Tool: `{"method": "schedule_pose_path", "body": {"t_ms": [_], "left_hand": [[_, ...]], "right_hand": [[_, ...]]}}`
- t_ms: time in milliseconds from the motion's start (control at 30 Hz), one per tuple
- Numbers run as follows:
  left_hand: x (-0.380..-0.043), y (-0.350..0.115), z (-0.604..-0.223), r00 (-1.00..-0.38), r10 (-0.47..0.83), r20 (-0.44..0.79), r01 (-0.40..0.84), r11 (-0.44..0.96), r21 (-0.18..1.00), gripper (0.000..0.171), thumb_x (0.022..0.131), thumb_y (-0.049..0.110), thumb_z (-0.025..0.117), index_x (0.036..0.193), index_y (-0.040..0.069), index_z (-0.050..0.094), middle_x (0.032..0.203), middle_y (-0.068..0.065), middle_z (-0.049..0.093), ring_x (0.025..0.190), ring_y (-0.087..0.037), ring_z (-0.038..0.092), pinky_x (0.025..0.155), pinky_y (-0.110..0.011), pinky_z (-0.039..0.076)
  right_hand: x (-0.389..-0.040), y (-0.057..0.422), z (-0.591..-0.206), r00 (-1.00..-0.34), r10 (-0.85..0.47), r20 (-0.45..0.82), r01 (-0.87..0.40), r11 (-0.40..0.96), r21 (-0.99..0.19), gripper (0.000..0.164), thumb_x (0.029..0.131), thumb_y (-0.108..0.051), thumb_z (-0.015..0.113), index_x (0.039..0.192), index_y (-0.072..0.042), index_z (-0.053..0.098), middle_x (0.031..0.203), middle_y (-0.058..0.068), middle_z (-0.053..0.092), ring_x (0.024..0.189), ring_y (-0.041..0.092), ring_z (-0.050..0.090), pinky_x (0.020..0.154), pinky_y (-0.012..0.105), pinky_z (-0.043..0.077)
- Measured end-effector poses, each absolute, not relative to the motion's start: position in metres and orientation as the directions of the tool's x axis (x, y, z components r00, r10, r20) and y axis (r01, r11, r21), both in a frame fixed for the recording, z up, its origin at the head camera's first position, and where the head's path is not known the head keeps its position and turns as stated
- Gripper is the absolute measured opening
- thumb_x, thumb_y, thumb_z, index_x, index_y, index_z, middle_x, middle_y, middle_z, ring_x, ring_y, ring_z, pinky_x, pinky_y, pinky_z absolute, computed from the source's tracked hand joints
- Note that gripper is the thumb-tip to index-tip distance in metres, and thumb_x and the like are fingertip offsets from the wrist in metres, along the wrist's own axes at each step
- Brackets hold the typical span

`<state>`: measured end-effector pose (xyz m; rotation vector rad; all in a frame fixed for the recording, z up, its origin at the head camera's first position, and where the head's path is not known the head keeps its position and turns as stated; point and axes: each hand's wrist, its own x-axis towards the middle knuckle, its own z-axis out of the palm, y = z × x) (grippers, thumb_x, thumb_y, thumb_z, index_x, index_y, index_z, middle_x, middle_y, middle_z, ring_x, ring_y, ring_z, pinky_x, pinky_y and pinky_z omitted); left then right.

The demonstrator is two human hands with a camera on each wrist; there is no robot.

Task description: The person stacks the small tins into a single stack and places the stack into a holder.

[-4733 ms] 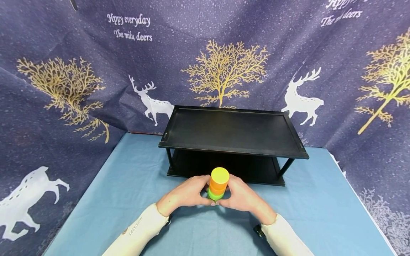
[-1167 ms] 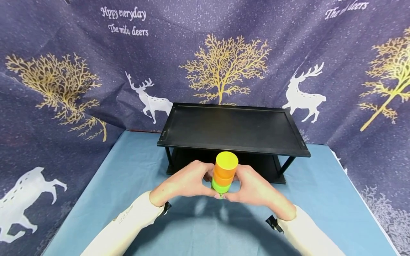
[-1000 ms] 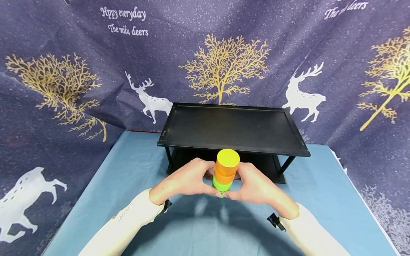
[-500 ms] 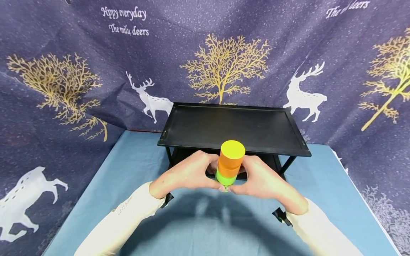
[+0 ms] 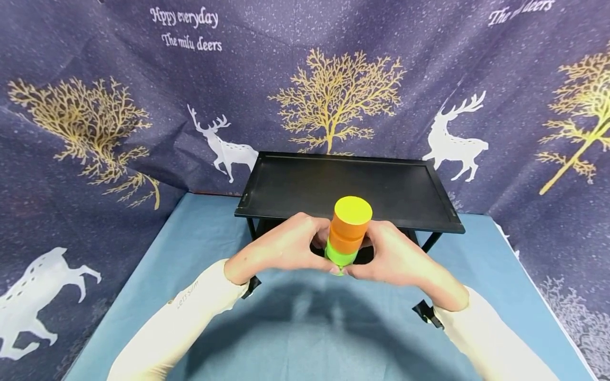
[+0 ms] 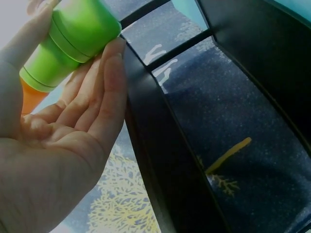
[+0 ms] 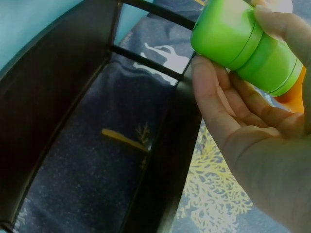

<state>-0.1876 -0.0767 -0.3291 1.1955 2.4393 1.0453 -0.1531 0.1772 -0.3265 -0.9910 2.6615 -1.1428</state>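
Both hands hold one upright stack of coloured cups [image 5: 347,233], yellow on top, orange in the middle and green at the bottom. My left hand [image 5: 290,243] curls round its left side and my right hand [image 5: 397,254] round its right. Their thumb tips nearly meet at the near side of the green base. In the left wrist view, the green cups [image 6: 80,31] lie between thumb and fingers. The right wrist view shows the green cups [image 7: 238,41] gripped likewise. The stack hangs above the table, before the front edge of a black two-tier shelf [image 5: 305,182].
The shelf stands at the back of a table with a blue cloth [image 5: 310,328]. Its lower tier is largely hidden behind the hands. A dark blue curtain [image 5: 267,47] with white deer and golden trees hangs behind and at the sides.
Both hands have lifted the stack from low in front of the shelf. It has moved up and slightly right, and now overlaps the shelf's front edge in the head view.
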Motion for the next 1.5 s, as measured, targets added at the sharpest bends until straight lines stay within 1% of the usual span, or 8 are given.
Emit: {"method": "schedule_pose_path", "body": {"t_ms": [233, 433, 667, 800, 933, 1133, 1367, 1500], "left_hand": [[-0.195, -0.075, -0.321, -0.634, 0.764, 0.120, 0.613, 0.402, 0.680, 0.050, 0.080, 0.036, 0.096, 0.118, 0.017, 0.070, 0.094, 0.020, 0.076, 0.091, -0.005, 0.074, 0.088, -0.029, 0.060], [-0.202, -0.074, -0.316, -0.636, 0.758, 0.144, 0.626, 0.398, 0.670, 0.049, 0.080, 0.036, 0.096, 0.118, 0.017, 0.071, 0.094, 0.018, 0.076, 0.091, -0.008, 0.075, 0.088, -0.033, 0.061], [-0.209, -0.072, -0.309, -0.642, 0.753, 0.147, 0.624, 0.401, 0.671, 0.046, 0.081, 0.033, 0.095, 0.117, 0.016, 0.071, 0.095, 0.016, 0.077, 0.091, -0.005, 0.074, 0.090, -0.034, 0.061], [-0.214, -0.071, -0.305, -0.649, 0.743, 0.160, 0.627, 0.404, 0.666, 0.045, 0.081, 0.031, 0.095, 0.116, 0.016, 0.072, 0.095, 0.013, 0.077, 0.090, -0.004, 0.073, 0.089, -0.032, 0.061], [-0.220, -0.070, -0.302, -0.654, 0.740, 0.157, 0.625, 0.412, 0.663, 0.048, 0.081, 0.031, 0.095, 0.120, 0.015, 0.071, 0.097, 0.013, 0.077, 0.090, -0.004, 0.073, 0.089, -0.030, 0.060], [-0.227, -0.070, -0.299, -0.654, 0.740, 0.161, 0.616, 0.396, 0.681, 0.049, 0.082, 0.030, 0.094, 0.122, 0.014, 0.071, 0.100, 0.012, 0.078, 0.091, -0.004, 0.074, 0.090, -0.034, 0.061], [-0.235, -0.067, -0.297, -0.652, 0.738, 0.175, 0.618, 0.384, 0.686, 0.047, 0.083, 0.029, 0.093, 0.122, 0.013, 0.072, 0.100, 0.011, 0.078, 0.091, -0.004, 0.074, 0.090, -0.031, 0.060], [-0.240, -0.067, -0.295, -0.661, 0.730, 0.175, 0.607, 0.382, 0.697, 0.046, 0.084, 0.028, 0.093, 0.121, 0.012, 0.072, 0.100, 0.010, 0.078, 0.092, -0.005, 0.074, 0.092, -0.034, 0.060]], "right_hand": [[-0.159, 0.178, -0.318, -0.788, -0.588, 0.184, -0.544, 0.524, -0.656, 0.058, 0.076, -0.016, 0.096, 0.125, -0.026, 0.066, 0.116, -0.015, 0.072, 0.101, 0.001, 0.072, 0.093, 0.037, 0.061], [-0.165, 0.179, -0.312, -0.788, -0.581, 0.204, -0.557, 0.530, -0.640, 0.058, 0.077, -0.016, 0.096, 0.126, -0.024, 0.066, 0.117, -0.013, 0.072, 0.102, 0.004, 0.073, 0.093, 0.036, 0.061], [-0.171, 0.180, -0.305, -0.801, -0.562, 0.205, -0.548, 0.552, -0.628, 0.058, 0.076, -0.015, 0.095, 0.126, -0.019, 0.067, 0.117, -0.008, 0.073, 0.101, 0.009, 0.074, 0.092, 0.042, 0.062], [-0.177, 0.181, -0.301, -0.815, -0.548, 0.188, -0.526, 0.563, -0.637, 0.058, 0.077, -0.015, 0.095, 0.127, -0.018, 0.066, 0.119, -0.005, 0.073, 0.102, 0.012, 0.075, 0.092, 0.042, 0.062], [-0.183, 0.181, -0.297, -0.824, -0.541, 0.168, -0.505, 0.567, -0.651, 0.059, 0.079, -0.014, 0.094, 0.130, -0.016, 0.065, 0.122, -0.002, 0.072, 0.104, 0.015, 0.075, 0.094, 0.043, 0.061], [-0.188, 0.181, -0.291, -0.834, -0.527, 0.164, -0.490, 0.571, -0.659, 0.059, 0.079, -0.013, 0.094, 0.130, -0.013, 0.064, 0.123, 0.001, 0.072, 0.104, 0.019, 0.076, 0.094, 0.044, 0.061], [-0.196, 0.183, -0.288, -0.836, -0.522, 0.167, -0.490, 0.576, -0.654, 0.059, 0.080, -0.012, 0.093, 0.131, -0.011, 0.064, 0.124, 0.004, 0.072, 0.104, 0.020, 0.076, 0.093, 0.044, 0.061], [-0.202, 0.185, -0.286, -0.838, -0.520, 0.164, -0.488, 0.581, -0.651, 0.060, 0.081, -0.013, 0.093, 0.132, -0.011, 0.063, 0.125, 0.004, 0.071, 0.103, 0.020, 0.076, 0.093, 0.046, 0.061]]}}
